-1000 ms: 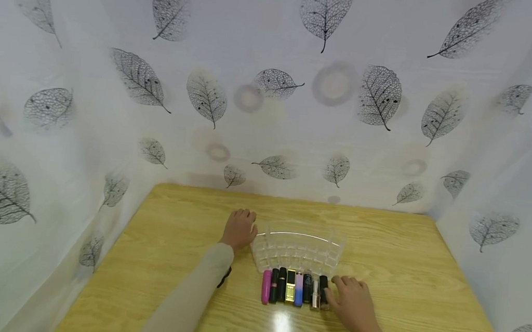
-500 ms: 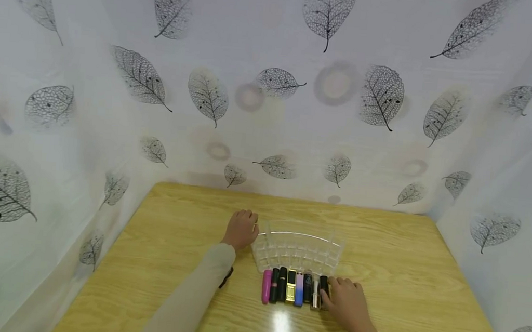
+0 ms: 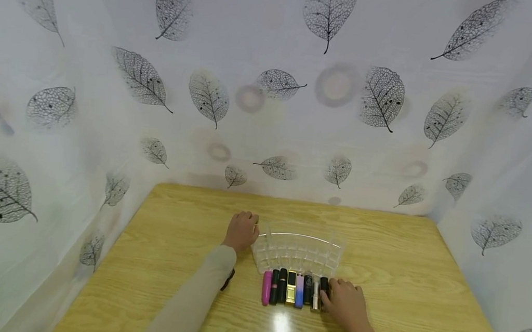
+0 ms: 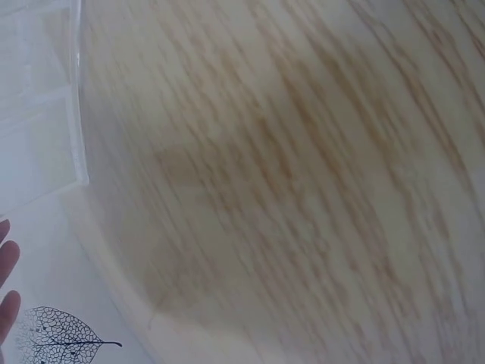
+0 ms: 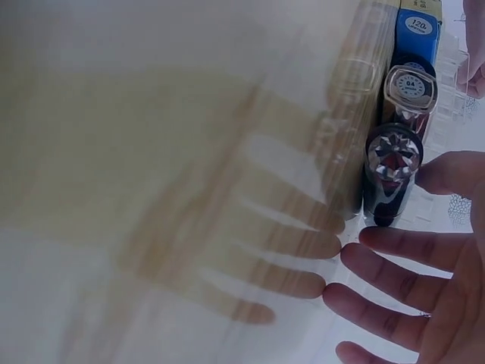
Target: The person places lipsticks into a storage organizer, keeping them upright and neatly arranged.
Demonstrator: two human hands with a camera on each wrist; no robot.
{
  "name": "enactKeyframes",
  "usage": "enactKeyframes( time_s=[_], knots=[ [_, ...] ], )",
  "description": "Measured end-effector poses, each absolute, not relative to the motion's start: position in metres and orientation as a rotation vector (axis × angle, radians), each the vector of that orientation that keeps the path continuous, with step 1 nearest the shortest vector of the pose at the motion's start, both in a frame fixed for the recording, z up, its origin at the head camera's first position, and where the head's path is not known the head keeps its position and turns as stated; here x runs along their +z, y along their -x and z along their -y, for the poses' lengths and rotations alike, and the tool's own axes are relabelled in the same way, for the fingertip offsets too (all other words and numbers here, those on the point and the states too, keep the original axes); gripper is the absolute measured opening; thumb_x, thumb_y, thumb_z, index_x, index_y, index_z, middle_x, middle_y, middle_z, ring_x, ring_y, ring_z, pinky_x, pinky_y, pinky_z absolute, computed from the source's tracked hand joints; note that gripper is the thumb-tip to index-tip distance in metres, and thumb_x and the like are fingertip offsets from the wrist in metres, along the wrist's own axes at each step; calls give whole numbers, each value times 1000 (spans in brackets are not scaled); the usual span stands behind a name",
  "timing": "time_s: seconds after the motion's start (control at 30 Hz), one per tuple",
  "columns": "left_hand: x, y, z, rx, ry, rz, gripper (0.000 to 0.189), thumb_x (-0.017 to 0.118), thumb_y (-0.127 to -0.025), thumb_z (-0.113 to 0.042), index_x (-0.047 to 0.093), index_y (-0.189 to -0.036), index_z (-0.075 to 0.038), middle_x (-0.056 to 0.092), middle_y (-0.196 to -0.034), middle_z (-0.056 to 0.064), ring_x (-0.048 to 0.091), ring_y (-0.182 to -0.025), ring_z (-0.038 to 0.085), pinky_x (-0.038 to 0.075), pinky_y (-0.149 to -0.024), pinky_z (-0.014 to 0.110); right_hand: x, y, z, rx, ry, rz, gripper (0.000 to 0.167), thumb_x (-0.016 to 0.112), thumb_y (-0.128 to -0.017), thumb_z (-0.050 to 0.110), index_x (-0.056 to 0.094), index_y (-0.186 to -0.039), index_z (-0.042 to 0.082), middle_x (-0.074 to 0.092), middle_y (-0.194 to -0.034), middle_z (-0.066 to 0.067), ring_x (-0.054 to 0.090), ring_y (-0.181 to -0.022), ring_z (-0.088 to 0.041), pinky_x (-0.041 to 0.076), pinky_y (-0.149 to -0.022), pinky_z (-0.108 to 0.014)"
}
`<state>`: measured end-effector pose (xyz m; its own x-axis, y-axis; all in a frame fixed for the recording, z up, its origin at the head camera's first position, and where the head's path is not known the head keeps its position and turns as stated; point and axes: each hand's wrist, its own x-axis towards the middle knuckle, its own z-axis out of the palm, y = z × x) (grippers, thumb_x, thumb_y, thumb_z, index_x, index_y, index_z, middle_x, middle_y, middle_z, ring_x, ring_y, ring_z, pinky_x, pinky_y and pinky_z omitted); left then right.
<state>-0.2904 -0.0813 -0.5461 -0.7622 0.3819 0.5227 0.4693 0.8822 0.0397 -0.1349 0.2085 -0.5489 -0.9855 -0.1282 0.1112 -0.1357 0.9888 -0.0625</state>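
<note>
A clear plastic organizer (image 3: 299, 236) with many small compartments lies in the middle of the table. My left hand (image 3: 242, 232) rests at its left edge; the left wrist view catches only a few fingertips (image 4: 7, 262) near the organizer's corner. Along the front side several lipsticks lie in a row, from a pink tube (image 3: 266, 288) on the left to a black lipstick (image 3: 324, 285) on the right. Beside that last one sits my right hand (image 3: 348, 303). In the right wrist view its thumb is against the black lipstick's (image 5: 392, 163) side, and the extended fingers touch the table.
The wood-grain table (image 3: 407, 281) is enclosed by a white curtain (image 3: 269, 119) printed with dark leaves. A dark band (image 3: 227, 279) shows at the left sleeve. Between the row's ends lie a gold-and-black lipstick (image 3: 291, 288) and a blue-purple one (image 3: 300, 290).
My right hand has shifted slightly left, its thumb closer to the rightmost black lipstick. The left hand, the organizer and the row stay in place.
</note>
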Motion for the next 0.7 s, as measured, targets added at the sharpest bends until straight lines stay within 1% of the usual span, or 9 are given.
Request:
enactKeyframes(
  time_s=[0.4,0.5,0.6,0.7],
  knots=[
    [-546,290,81,-246,613,2536,5,64,-81,-16,60,-81,-13,63,-80,3,61,-76,19,50,-73,37,-545,140,-207,183,-115,3130,32,66,-81,36,63,-85,4,64,-76,-8,58,-67,-25,47,-60,-46],
    [-545,290,81,-248,606,2539,5,64,-81,-16,60,-80,-13,63,-80,3,60,-76,19,50,-73,37,-544,140,-206,218,-93,3157,32,67,-81,35,61,-81,4,62,-72,-7,55,-63,-22,43,-57,-42],
    [-545,289,80,-238,584,2539,5,64,-80,-16,60,-80,-13,62,-81,3,60,-77,19,49,-73,37,-542,140,-205,250,-79,3171,31,68,-81,35,58,-78,5,58,-67,-5,50,-59,-19,36,-53,-37],
    [-544,287,80,-211,549,2540,7,64,-80,-17,62,-83,-11,63,-83,4,60,-79,20,50,-74,37,-540,139,-203,267,-69,3172,31,68,-80,34,57,-78,5,57,-66,-5,47,-56,-18,33,-52,-35]
  ],
)
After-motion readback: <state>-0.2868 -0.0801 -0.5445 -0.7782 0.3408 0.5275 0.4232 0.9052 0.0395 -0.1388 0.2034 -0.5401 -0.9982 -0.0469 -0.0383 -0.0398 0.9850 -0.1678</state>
